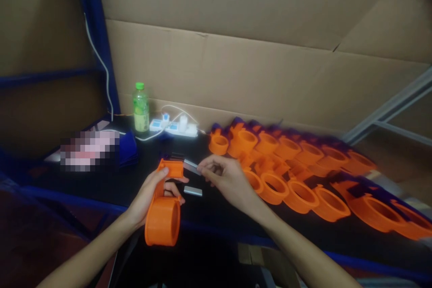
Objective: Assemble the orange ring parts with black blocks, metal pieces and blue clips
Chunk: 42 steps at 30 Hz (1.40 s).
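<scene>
My left hand (151, 195) is wrapped round an orange plastic tape dispenser (164, 216), gripping its neck with the round hub hanging toward me. My right hand (226, 177) pinches a small grey metal blade strip (191, 166) and holds it against the dispenser's flat orange head (172, 168). A second grey metal strip (193, 191) lies on the black table just below, between my hands.
Several orange dispensers with purple parts (303, 166) lie in rows across the right of the black table (209, 216). At the back stand a green-capped drink bottle (141, 108) and a white power strip (173, 127). A dark blue stack (127, 148) sits left. Cardboard walls the back.
</scene>
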Motion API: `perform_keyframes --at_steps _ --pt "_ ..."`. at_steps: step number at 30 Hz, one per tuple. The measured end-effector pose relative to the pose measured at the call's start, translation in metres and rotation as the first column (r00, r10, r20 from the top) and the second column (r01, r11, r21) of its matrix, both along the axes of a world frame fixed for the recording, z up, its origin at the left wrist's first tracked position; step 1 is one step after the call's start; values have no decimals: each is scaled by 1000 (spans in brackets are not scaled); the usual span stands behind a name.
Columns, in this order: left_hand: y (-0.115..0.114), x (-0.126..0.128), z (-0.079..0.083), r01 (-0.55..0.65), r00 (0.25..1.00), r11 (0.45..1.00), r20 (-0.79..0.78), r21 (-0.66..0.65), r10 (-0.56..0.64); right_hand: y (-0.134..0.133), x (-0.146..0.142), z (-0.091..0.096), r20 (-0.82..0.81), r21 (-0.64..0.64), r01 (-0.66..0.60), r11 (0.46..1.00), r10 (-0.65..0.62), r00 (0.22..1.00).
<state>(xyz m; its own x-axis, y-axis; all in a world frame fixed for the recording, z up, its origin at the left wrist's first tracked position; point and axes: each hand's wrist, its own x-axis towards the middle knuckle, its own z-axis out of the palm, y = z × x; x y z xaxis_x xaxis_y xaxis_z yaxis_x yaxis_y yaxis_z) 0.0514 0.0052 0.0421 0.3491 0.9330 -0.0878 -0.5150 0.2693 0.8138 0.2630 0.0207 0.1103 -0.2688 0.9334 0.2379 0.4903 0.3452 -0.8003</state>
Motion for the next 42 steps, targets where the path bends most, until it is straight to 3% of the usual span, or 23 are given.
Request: perform_keyframes --at_steps 10,15,22,27,34,42 --pt "0 -1 -8 -2 1000 998 -27 60 4 -2 -3 24 137 140 -90 986 70 988" --pt "1 -3 -11 50 999 996 -18 76 -49 -3 -3 34 155 73 -116 991 104 982" --pt "2 -3 -12 68 998 994 3 82 -69 1 -3 29 136 2 -99 995 97 986" --pt "1 0 -9 110 993 991 -38 70 -107 -5 -5 35 232 170 -137 976 95 968" --pt "-2 2 -8 58 997 996 -55 66 -54 11 -14 26 96 -138 -161 977 175 980" --pt "0 3 -14 84 992 992 -107 99 -74 26 -24 10 59 -99 -265 959 272 961"
